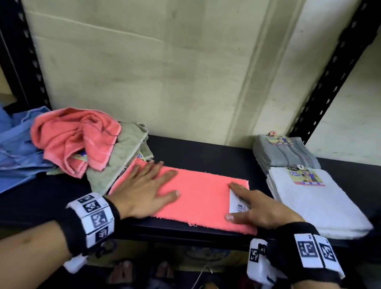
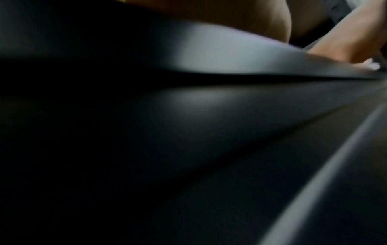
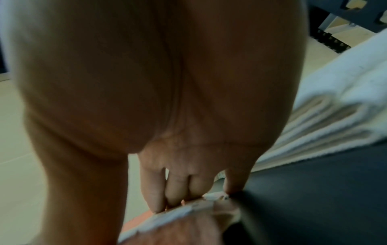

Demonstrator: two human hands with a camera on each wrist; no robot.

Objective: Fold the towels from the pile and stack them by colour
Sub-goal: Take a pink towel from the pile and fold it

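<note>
A coral towel (image 1: 199, 199) lies folded flat in the middle of the black shelf (image 1: 195, 153). My left hand (image 1: 146, 186) rests on its left end with fingers spread and straight. My right hand (image 1: 255, 207) presses on its right end, over a white paper label (image 1: 237, 204). In the right wrist view the fingertips (image 3: 157, 199) touch the label (image 3: 167, 215) on the coral towel (image 3: 188, 232). The left wrist view is dark; only my thumb (image 2: 345, 49) shows on the shelf surface. The unfolded pile at the left holds a crumpled coral towel (image 1: 77, 136) and a green towel (image 1: 120, 159).
At the right stand a folded grey towel stack (image 1: 286, 151) and, in front of it, a white one (image 1: 311, 202), both with card labels. Blue cloth (image 1: 11, 145) lies at the far left. Black perforated shelf posts (image 1: 339, 64) rise at both sides before a pale wall.
</note>
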